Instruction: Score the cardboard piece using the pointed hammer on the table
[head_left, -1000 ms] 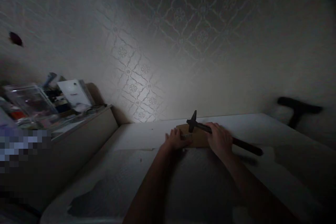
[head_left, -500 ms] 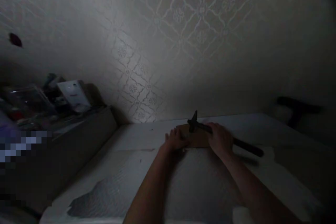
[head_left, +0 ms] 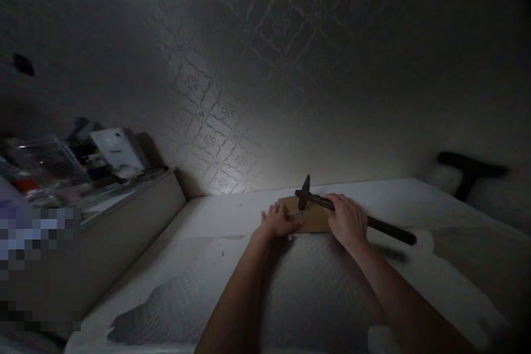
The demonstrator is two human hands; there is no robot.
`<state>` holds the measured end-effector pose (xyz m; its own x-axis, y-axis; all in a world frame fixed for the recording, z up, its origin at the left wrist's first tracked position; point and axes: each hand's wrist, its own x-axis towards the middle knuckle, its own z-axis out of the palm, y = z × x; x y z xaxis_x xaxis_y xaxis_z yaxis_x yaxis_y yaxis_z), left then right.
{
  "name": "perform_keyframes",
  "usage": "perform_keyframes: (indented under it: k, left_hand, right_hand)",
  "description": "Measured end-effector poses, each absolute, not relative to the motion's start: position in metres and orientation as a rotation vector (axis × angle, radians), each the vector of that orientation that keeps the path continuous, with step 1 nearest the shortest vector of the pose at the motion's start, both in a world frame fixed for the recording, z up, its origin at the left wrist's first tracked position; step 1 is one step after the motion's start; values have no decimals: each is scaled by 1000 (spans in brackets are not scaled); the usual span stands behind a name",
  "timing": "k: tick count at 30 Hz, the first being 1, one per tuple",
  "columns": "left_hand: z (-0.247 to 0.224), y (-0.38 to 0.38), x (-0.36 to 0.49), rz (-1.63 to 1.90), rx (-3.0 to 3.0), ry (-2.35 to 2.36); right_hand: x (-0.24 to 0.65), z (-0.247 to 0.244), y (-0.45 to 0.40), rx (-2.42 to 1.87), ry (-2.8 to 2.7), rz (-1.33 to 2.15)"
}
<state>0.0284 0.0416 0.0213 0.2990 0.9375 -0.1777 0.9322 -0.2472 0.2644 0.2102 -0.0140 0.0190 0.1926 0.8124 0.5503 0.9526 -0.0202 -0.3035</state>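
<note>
My right hand [head_left: 347, 222] is wrapped round the middle of a hammer [head_left: 390, 230], its dark handle sticking out to the right. The hammer's head [head_left: 303, 193] hangs just above a flat brown board [head_left: 315, 221], which looks like cardboard or wood. My left hand [head_left: 277, 222] grips the board's left end, thumb along the near side and fingers towards the far side. Between thumb and fingers a row of small pale marks or thin pieces shows on the board, too small to name. Whether the left fingertips pinch anything is hidden.
The board lies on a white table [head_left: 215, 213] with a worn grey patch in front. Behind rises a patterned wall [head_left: 257, 94]. On the left a raised ledge [head_left: 136, 232] bears a white box [head_left: 118, 149], a clear case [head_left: 50, 160] and clutter. A dark T-shaped object [head_left: 468, 168] stands at right.
The light has shifted: the wall is darker, the table and board brighter. Both hands and the hammer have stayed almost where they were.
</note>
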Motion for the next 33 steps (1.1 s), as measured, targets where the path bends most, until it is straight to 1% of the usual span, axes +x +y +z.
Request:
perform_keyframes:
  k: [20,33]
  left_hand:
    - [17,45,28,12,2272,1690]
    - [23,40,29,-18,2256,1687]
  right_hand:
    - [211,19,-14,-1851,-1654,-330]
    - [210,19,-15,-1841,-1665,-310]
